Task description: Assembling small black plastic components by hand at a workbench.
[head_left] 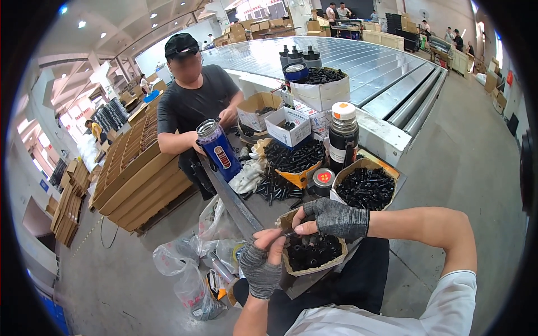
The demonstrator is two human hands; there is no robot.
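Observation:
My left hand (262, 263), in a grey fingerless glove, pinches one end of a small dark cylindrical part (289, 233). Gloved the same way, my right hand (335, 217) closes its thumb and fingertips at the part's other end; the fingers cover most of it. Both hands meet over the near-left side of an open carton (288, 270) of small black parts (316, 253). Just beyond my right hand stands a second carton of black tubular pieces (367, 187). A round tin with a red label (323, 178) sits beside it.
A person in a dark shirt (196, 101) works across the bench near a blue bottle (219, 151). Farther back are a black flask (343, 137), more part boxes (288, 126) and a roller conveyor (386, 89). Plastic bags (193, 280) lie at lower left.

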